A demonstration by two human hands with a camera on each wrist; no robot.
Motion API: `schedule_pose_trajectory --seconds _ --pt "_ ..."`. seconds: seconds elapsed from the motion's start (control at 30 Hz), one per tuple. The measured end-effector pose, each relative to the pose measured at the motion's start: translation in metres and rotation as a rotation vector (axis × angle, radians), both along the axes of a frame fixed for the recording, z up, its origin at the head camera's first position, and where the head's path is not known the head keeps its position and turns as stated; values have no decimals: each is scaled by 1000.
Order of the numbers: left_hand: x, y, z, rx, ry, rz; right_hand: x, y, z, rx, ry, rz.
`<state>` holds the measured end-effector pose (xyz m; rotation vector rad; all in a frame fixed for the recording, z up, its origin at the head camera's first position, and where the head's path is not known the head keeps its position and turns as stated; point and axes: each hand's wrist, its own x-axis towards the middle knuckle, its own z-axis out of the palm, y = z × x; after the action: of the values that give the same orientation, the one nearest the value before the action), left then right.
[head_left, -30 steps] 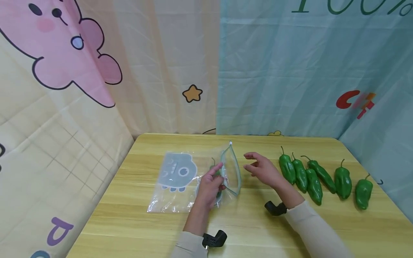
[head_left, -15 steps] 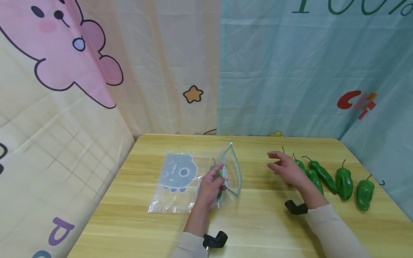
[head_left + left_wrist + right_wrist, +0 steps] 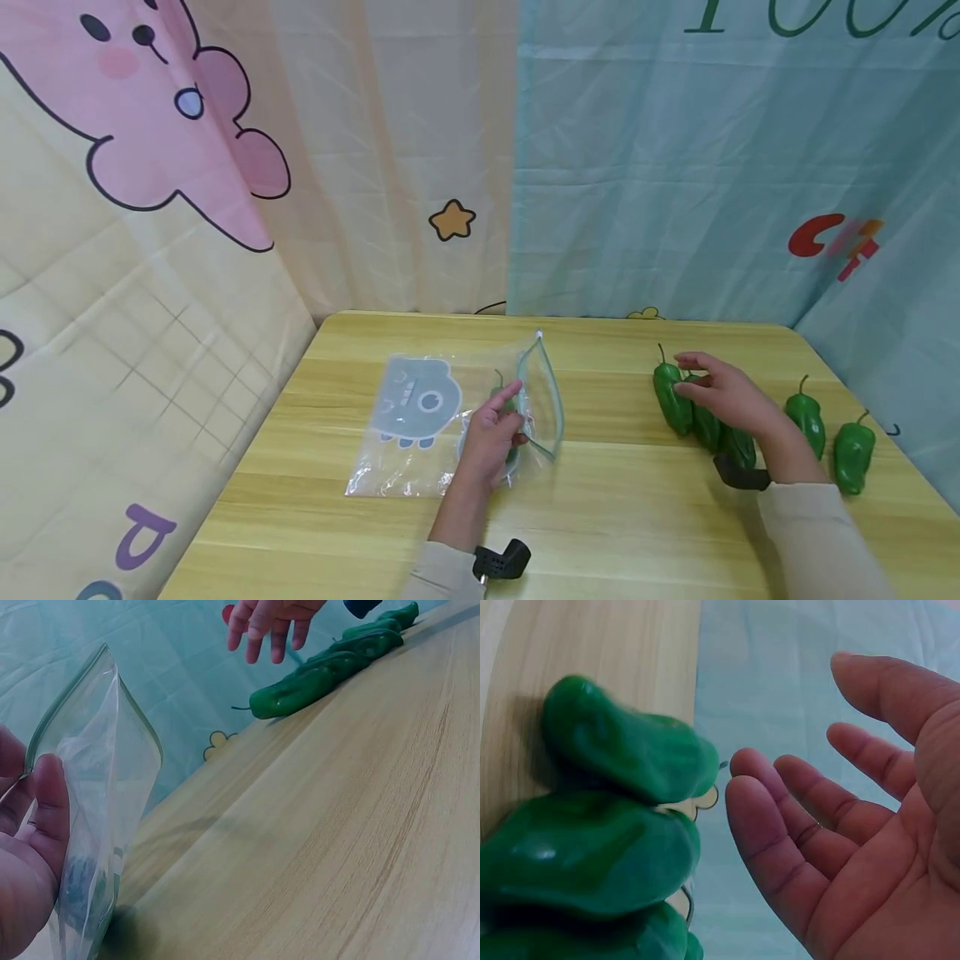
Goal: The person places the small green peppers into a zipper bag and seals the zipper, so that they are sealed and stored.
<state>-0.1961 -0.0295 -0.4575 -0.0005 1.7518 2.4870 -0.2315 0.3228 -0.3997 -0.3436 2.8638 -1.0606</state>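
A clear zip bag [image 3: 360, 467] with a grey-blue cartoon print lies on the table, its green-edged mouth spread toward the right. My left hand [image 3: 487, 442] pinches the bag's rim between thumb and fingers, as the left wrist view [image 3: 34, 847] shows. Inside the bag, partly behind that hand, is one green pepper [image 3: 498, 385]. My right hand [image 3: 731, 398] hovers over the row of green peppers [image 3: 672, 398], fingers relaxed and apart. In the right wrist view the right hand [image 3: 862, 847] holds nothing, beside the nearest peppers [image 3: 622, 750].
Several peppers lie side by side on the right of the wooden table [image 3: 600, 533], partly hidden by the right arm; the rightmost pepper [image 3: 852, 457] sits near the table's right edge. Printed cloth [image 3: 637, 167] hangs behind the table.
My right hand has moved right, from beside the bag's mouth to above the peppers. The left hand keeps its hold on the bag in the same place.
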Motion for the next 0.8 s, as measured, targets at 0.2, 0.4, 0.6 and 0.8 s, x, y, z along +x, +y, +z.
schedule_pose_trajectory --seconds 0.2,0.4,0.6,0.8 --pt "1 -1 1 -3 1 0 -2 5 -6 1 -4 3" --pt "1 0 1 -7 -4 -1 -4 6 -13 3 -37 -7" --pt "0 0 1 -2 -4 -4 -6 4 -17 1 -33 5" --pt "0 0 1 -3 3 -7 -8 -1 -19 30 -30 21"
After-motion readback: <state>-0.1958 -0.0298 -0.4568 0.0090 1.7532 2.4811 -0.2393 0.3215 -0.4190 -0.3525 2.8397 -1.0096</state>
